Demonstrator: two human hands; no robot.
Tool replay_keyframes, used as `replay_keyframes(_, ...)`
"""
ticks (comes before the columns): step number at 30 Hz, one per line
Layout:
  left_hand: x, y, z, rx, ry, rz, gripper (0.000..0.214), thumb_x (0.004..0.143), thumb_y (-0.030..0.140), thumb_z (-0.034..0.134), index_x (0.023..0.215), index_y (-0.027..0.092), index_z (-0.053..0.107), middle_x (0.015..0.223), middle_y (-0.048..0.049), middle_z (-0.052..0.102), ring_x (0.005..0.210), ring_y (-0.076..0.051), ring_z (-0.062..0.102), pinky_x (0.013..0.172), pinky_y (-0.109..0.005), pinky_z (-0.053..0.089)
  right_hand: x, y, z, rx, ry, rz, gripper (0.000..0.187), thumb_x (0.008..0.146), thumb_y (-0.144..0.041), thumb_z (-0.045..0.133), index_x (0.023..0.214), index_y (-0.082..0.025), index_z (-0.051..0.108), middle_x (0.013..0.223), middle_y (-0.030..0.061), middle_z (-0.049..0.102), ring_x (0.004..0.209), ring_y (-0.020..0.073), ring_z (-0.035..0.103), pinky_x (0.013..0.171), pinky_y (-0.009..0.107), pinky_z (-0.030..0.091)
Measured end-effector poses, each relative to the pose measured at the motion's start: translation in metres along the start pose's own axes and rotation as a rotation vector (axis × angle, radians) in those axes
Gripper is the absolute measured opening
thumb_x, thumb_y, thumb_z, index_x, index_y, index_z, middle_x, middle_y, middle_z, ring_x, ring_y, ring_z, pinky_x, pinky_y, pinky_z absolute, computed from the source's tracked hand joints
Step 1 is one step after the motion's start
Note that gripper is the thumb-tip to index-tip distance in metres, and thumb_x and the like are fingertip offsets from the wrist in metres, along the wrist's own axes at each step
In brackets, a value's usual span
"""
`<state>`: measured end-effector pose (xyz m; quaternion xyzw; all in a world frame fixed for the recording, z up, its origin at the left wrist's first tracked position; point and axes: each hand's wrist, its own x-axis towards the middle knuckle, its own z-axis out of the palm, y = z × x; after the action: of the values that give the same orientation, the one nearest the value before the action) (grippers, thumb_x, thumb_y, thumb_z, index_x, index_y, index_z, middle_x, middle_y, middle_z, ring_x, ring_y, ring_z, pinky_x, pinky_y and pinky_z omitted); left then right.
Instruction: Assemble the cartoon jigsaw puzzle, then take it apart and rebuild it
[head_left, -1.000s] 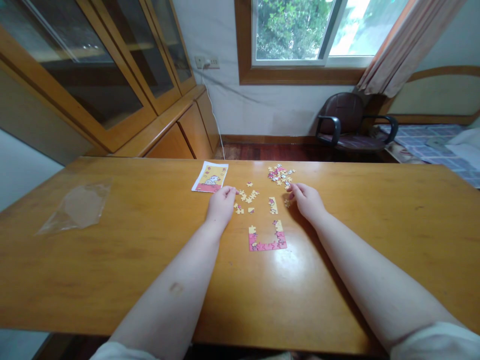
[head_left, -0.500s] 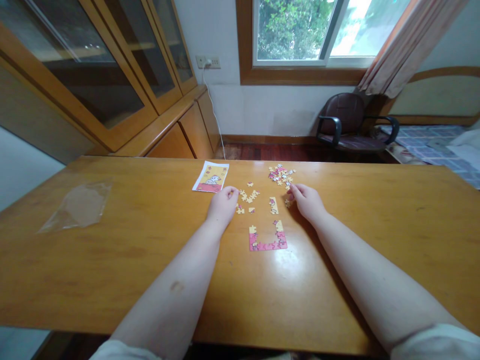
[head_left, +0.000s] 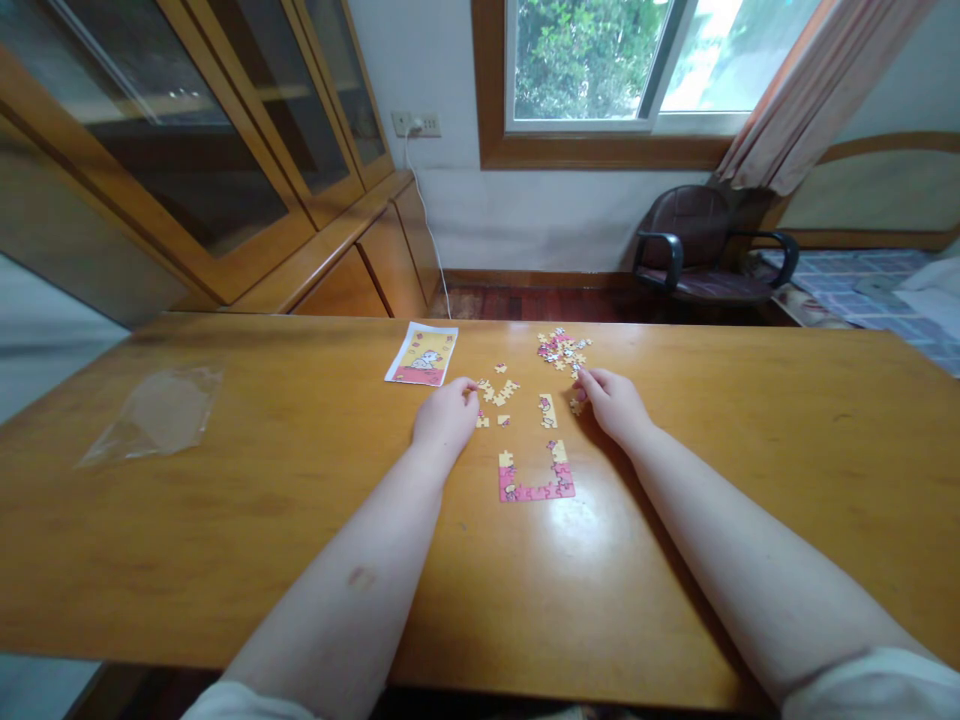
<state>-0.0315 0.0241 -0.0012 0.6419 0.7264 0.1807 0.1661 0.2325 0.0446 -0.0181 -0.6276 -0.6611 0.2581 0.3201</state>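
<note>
Working surface: a wooden table (head_left: 225, 560), yellow-brown and shiny, with a plastic bag (head_left: 154, 415) lying flat on its left part.
Room: behind the table stand a glass cabinet (head_left: 172, 150) and a window (head_left: 585, 70) with a curtain (head_left: 814, 90). A dark chair (head_left: 705, 240) stands below the curtain, and a white cable (head_left: 424, 220) goes down from a wall socket (head_left: 415, 123).
Puzzle: a frame of pieces (head_left: 536, 490) with 3 sides, pink along the bottom, lies on the table between the arms. Above it lie a short strip (head_left: 547, 410) and loose pieces (head_left: 495, 392), and farther away a pile (head_left: 561, 347). A picture card (head_left: 420, 354) lies to the left of these.
Left hand (head_left: 446, 418): resting on the table with fingers curled, fingertips at the loose pieces; I cannot tell if it holds one.
Right hand (head_left: 615, 405): fingers nearly closed together at the edge of the pile; I cannot tell if it holds a piece.
Change: since 1 second before, the left hand moved slightly right; the frame and card stay in place.
</note>
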Motion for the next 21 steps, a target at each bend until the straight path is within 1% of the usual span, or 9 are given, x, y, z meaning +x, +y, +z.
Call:
replay_keyframes(4,-0.0012,0.0026,-0.0001,0.040,-0.021,0.067,0.029,0.084,0.029,0.048,0.106,0.027,0.067,0.096,-0.0049,0.072,0.087,-0.023,0.065,0.076,-0.030,0.047,0.0004,-0.0002,0.0004,-0.011,-0.008,-0.005,0.046,0.090,-0.053,0.036,0.077,-0.019,0.064,0.070,0.0042,0.067,0.069,0.0189,0.061,0.064,0.028,0.039)
replay_keyframes(6,-0.0016,0.0021,0.0010,0.057,-0.038,0.098,0.031,0.084,0.030,0.048,0.107,0.028,0.068,0.099,-0.0045,0.072,0.089,-0.023,0.066,0.078,-0.031,0.048,0.0007,-0.0002,0.0002,-0.016,-0.012,-0.004,0.046,0.090,-0.053,0.036,0.077,-0.019,0.064,0.070,0.0040,0.067,0.068,0.0189,0.061,0.064,0.028,0.039)
replay_keyframes(10,-0.0018,0.0001,0.0032,0.083,-0.074,0.114,0.032,0.084,0.032,0.049,0.110,0.030,0.068,0.102,-0.0036,0.072,0.091,-0.024,0.065,0.079,-0.033,0.049,0.0006,-0.0013,-0.0008,-0.023,-0.013,-0.003,0.046,0.090,-0.053,0.036,0.077,-0.019,0.063,0.070,0.0041,0.067,0.068,0.0188,0.061,0.064,0.027,0.039)
replay_keyframes(13,-0.0020,0.0006,0.0033,0.093,-0.084,0.109,0.032,0.084,0.031,0.048,0.109,0.029,0.068,0.102,-0.0038,0.072,0.091,-0.024,0.065,0.079,-0.033,0.050,0.0001,-0.0027,-0.0012,-0.027,-0.015,0.002,0.046,0.090,-0.053,0.036,0.077,-0.019,0.064,0.070,0.0041,0.068,0.068,0.0186,0.061,0.064,0.027,0.039)
replay_keyframes(15,-0.0021,0.0014,0.0033,0.102,-0.082,0.109,0.033,0.083,0.031,0.049,0.110,0.029,0.067,0.103,-0.0045,0.071,0.090,-0.024,0.065,0.078,-0.033,0.050,-0.0002,-0.0034,-0.0012,-0.027,-0.015,0.005,0.047,0.090,-0.054,0.036,0.078,-0.018,0.064,0.070,0.0043,0.068,0.067,0.0185,0.060,0.064,0.027,0.039)
replay_keyframes(19,-0.0024,0.0014,0.0046,0.133,-0.085,0.143,0.038,0.084,0.035,0.050,0.119,0.028,0.062,0.105,-0.0070,0.070,0.090,-0.025,0.065,0.078,-0.033,0.049,-0.0003,-0.0035,-0.0006,-0.022,-0.012,0.003,0.048,0.089,-0.055,0.035,0.077,-0.018,0.064,0.071,0.0043,0.068,0.066,0.0182,0.060,0.063,0.028,0.040)
replay_keyframes(21,-0.0026,0.0009,0.0055,0.137,-0.101,0.151,0.038,0.084,0.036,0.050,0.119,0.028,0.062,0.105,-0.0083,0.070,0.089,-0.026,0.065,0.078,-0.034,0.048,-0.0001,-0.0029,-0.0004,-0.021,-0.009,-0.001,0.047,0.090,-0.054,0.036,0.077,-0.019,0.064,0.071,0.0040,0.068,0.067,0.0184,0.060,0.063,0.028,0.040)
